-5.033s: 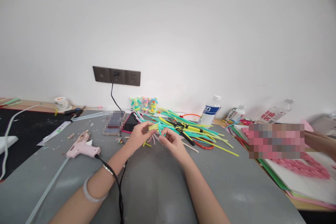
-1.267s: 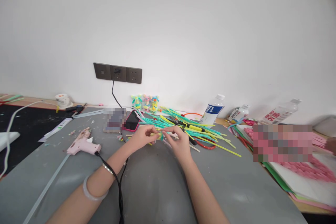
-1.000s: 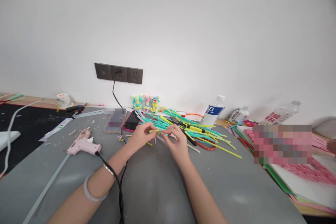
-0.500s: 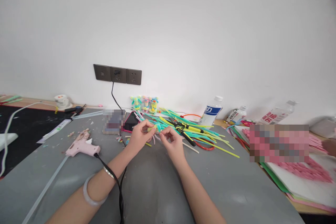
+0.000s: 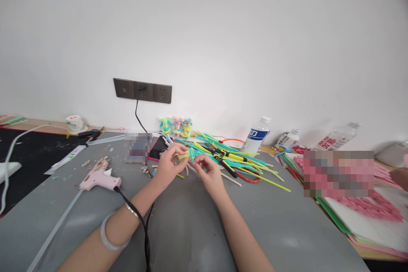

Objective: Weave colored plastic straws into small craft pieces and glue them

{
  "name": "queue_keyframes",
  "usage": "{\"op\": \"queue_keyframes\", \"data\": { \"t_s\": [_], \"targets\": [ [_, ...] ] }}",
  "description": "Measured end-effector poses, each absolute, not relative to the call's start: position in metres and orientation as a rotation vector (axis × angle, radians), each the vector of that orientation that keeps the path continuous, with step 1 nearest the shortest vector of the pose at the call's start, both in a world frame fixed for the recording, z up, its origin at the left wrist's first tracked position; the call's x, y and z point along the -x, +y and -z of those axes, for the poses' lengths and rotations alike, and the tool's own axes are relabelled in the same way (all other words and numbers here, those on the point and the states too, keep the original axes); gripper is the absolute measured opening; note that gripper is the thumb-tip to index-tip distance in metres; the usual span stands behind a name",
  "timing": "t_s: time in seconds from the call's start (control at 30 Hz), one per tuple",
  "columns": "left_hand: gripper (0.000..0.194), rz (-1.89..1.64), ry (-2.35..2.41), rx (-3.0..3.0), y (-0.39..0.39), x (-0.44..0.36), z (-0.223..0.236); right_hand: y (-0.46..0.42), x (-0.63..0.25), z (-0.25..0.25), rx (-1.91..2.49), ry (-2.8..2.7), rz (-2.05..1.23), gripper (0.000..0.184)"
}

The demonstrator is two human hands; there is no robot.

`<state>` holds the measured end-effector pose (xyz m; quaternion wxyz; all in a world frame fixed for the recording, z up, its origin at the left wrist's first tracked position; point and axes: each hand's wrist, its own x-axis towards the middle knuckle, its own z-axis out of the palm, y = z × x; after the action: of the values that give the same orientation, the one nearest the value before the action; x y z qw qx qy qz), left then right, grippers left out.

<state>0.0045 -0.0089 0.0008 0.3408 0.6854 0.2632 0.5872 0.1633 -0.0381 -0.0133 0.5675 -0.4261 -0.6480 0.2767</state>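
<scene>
Grey tabletop (image 5: 197,225) under pink glue gun (image 5: 101,179), pink-edged phone (image 5: 156,150), green and yellow stems (image 5: 246,164).

view: head-worn | facing: forward and down | range: table (image 5: 191,225) close below, wall (image 5: 223,42) beyond | far right: soft, details hard to tell

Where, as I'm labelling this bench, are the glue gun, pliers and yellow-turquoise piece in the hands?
Pink glue gun (image 5: 101,179): head view, middle of its body.
Pliers (image 5: 227,166): head view, the nearer handle.
Yellow-turquoise piece (image 5: 191,154): head view, its turquoise part.
</scene>
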Motion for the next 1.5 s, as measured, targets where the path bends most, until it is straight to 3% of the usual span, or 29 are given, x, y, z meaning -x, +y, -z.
{"op": "queue_keyframes", "data": {
  "t_s": [0.53, 0.83, 1.03, 1.5],
  "targets": [
    [0.029, -1.121, 0.751, -1.550, -0.007, -0.007, 0.004, -0.044, -0.165, 0.007, 0.971, -1.367, -0.711, 0.026],
    [0.033, -1.018, 0.662, -1.451, -0.003, -0.008, 0.008, -0.042, -0.167, 0.004, 0.945, -1.395, -0.585, 0.024],
    [0.033, -1.002, 0.710, -1.450, -0.004, -0.006, 0.004, -0.038, -0.168, 0.008, 0.942, -1.254, -0.725, 0.027],
    [0.037, -0.871, 0.648, -1.442, -0.009, -0.004, 0.000, -0.040, -0.174, 0.003, 0.992, -1.242, -0.643, 0.023]
  ]
}}
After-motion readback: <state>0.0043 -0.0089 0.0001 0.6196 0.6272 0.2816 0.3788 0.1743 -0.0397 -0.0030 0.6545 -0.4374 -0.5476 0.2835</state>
